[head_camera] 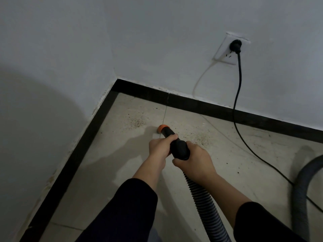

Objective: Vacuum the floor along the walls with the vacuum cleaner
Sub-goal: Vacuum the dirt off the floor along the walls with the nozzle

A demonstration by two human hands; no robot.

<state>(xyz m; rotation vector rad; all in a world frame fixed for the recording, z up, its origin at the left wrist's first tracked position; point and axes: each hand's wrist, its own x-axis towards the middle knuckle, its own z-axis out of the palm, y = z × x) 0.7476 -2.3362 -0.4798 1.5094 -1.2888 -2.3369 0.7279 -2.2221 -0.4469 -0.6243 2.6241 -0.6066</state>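
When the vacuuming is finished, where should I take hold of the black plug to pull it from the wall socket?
Pinch the plug by its round black body, from both sides, coming straight at the wall; it stands out from the socket plate. Avoid the cord, which hangs down from it.

Matt black plastic nozzle (172, 137) with orange tip in left hand (160, 146); ribbed plastic hose (202, 198) behind right hand (194, 161). Smooth tile floor (227, 163), gritty ahead of hands. Wall (157, 41) matt painted.
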